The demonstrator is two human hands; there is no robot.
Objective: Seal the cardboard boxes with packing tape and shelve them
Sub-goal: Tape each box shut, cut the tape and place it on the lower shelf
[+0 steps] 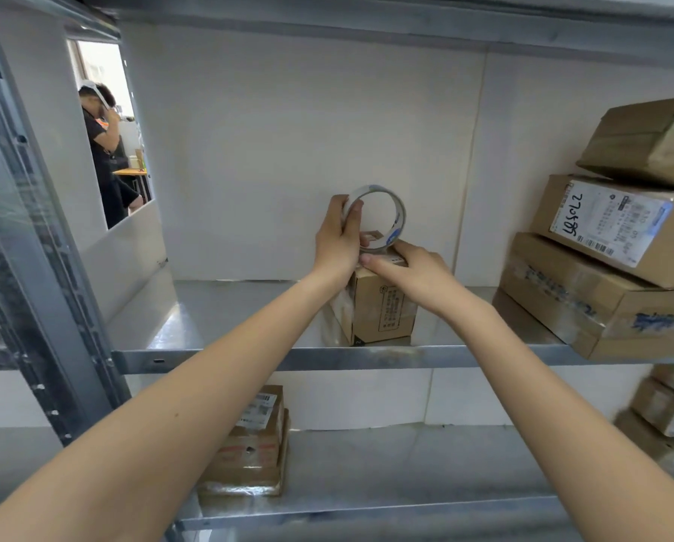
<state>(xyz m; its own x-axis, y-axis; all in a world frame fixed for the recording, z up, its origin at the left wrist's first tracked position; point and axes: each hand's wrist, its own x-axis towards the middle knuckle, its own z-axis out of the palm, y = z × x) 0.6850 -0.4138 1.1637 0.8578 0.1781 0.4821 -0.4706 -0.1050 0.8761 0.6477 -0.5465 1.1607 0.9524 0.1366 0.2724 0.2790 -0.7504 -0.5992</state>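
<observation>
A small cardboard box (pixel 382 311) stands on the middle metal shelf (pixel 249 357), near its front edge. On top of it a roll of clear packing tape (pixel 396 213) stands upright. My left hand (pixel 337 238) grips the roll's left rim, thumb through the core. My right hand (pixel 413 273) lies across the box's top, fingers curled over its far edge just under the roll and thumb stretched flat along the top.
Taped and labelled boxes (pixel 609 267) are stacked at the right of the same shelf. A two-box stack (pixel 249 444) sits on the lower shelf, more boxes (pixel 667 408) at its right. A steel upright (pixel 42 267) runs down the left. A person (pixel 104 150) stands beyond an opening.
</observation>
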